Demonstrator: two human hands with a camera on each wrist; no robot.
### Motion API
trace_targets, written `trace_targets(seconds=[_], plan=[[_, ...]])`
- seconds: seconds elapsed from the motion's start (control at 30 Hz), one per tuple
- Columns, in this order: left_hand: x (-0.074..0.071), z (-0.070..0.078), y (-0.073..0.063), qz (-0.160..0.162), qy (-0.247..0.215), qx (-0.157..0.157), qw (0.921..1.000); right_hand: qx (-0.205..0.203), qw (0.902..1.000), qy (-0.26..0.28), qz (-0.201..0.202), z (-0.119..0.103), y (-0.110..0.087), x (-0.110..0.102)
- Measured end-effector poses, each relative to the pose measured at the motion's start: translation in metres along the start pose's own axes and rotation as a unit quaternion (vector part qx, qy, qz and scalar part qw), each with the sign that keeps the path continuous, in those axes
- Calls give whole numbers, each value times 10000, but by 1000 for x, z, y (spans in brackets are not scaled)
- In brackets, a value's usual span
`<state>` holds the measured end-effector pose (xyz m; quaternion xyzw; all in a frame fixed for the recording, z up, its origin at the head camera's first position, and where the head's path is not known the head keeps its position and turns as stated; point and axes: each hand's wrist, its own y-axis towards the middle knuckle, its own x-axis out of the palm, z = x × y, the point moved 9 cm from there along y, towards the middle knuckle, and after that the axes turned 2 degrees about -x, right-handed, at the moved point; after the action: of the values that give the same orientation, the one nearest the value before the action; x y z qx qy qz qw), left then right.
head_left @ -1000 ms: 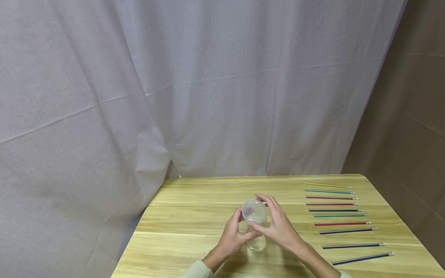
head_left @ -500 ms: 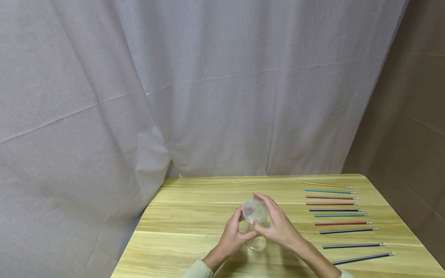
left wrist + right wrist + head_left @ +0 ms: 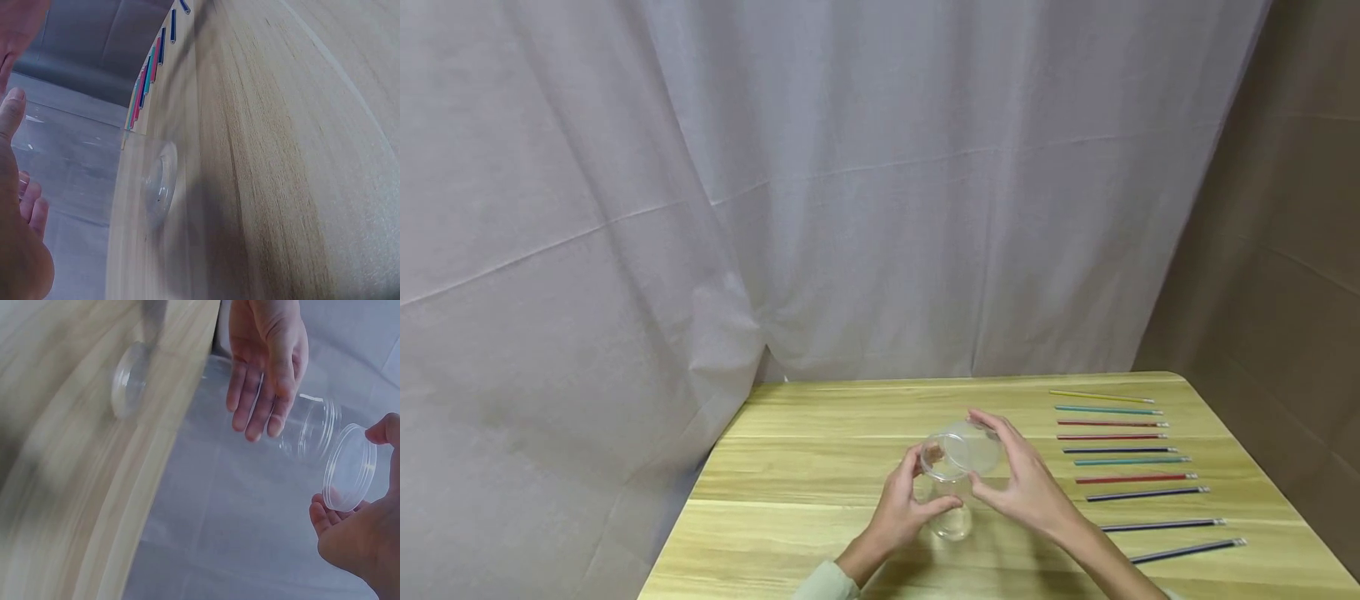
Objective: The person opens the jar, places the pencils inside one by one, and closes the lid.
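A tall clear plastic jar (image 3: 952, 523) stands upright on the wooden table, its round mouth uncovered. My left hand (image 3: 897, 505) grips the jar near its top, fingers behind and thumb in front. The translucent screw lid (image 3: 981, 448) is held by its edge between the thumb and fingers of my right hand (image 3: 1024, 485). In the head view the lid overlaps the right side of the mouth. The right wrist view shows the lid (image 3: 350, 469) apart from the threaded neck (image 3: 312, 431). Low in the left wrist view, the jar's base (image 3: 162, 184) rests on the table.
Several pencils lie in a spaced column along the table's right side, among them a yellow pencil (image 3: 1101, 396), a red pencil (image 3: 1135, 478) and a dark pencil (image 3: 1187, 551). A grey curtain (image 3: 880, 250) hangs behind the table (image 3: 760, 533).
The lid has come off the jar's mouth and moved right with my right hand, after that hand's grip shifted on it. My left hand and the jar stay in place.
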<state>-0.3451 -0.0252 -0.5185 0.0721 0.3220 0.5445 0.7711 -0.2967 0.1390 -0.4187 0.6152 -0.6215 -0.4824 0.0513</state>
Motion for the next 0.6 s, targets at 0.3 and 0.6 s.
trace_targets(seconds=[0.3, 0.6], plan=[[-2, 0, 0, 54, -204, -199, 9996, 357, 9987, -285, 232, 11, -35, -30], [0, -4, 1, 44, -343, -369, 9987, 1132, 9916, -628, 55, 44, -95, -24]])
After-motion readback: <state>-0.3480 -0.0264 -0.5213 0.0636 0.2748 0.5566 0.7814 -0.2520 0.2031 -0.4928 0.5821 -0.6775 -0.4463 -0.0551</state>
